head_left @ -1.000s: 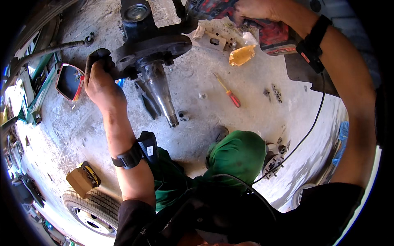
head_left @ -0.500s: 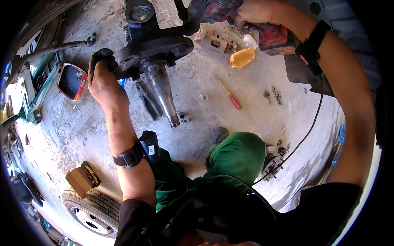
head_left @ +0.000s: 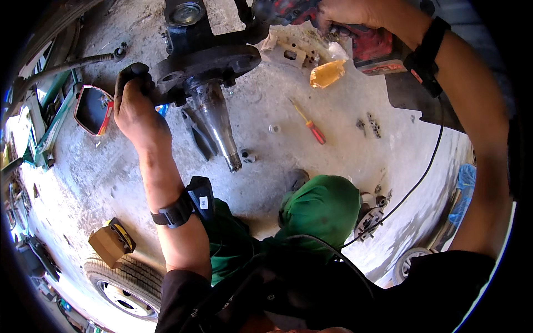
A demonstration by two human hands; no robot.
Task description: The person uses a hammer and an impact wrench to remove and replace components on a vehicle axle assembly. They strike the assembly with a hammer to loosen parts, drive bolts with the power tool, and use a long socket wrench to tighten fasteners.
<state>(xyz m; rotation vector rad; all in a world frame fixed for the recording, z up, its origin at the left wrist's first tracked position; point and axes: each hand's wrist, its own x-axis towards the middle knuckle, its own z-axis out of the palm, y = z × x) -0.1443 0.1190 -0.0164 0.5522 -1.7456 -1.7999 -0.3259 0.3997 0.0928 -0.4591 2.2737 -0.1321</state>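
A dark steering knuckle (head_left: 208, 64) with a round flange hangs at the upper middle, its shiny spindle (head_left: 215, 119) pointing down toward me. My left hand (head_left: 136, 105) has its blackened fingers closed round the left edge of the flange. At the top right, my right hand (head_left: 347, 14) grips a red and black cordless impact wrench (head_left: 375, 44). The front of this tool reaches the far side of the knuckle, where its tip is blurred and hard to make out. Below the flange, dark-handled pliers (head_left: 198, 136) lie on the floor next to a small socket-like metal piece (head_left: 248, 156).
On the concrete floor lie a red-handled screwdriver (head_left: 315, 132), a torn yellow packet (head_left: 327, 74), a red-rimmed tray (head_left: 93, 111) and a wheel hub (head_left: 369, 223). A tyre (head_left: 125, 288) and an open cardboard box (head_left: 111, 244) are at lower left. A cable (head_left: 416, 183) runs from my right wrist.
My right forearm and the rear of the impact wrench have shifted slightly right. The knuckle and my left hand appear a little further left, with the grip unchanged.
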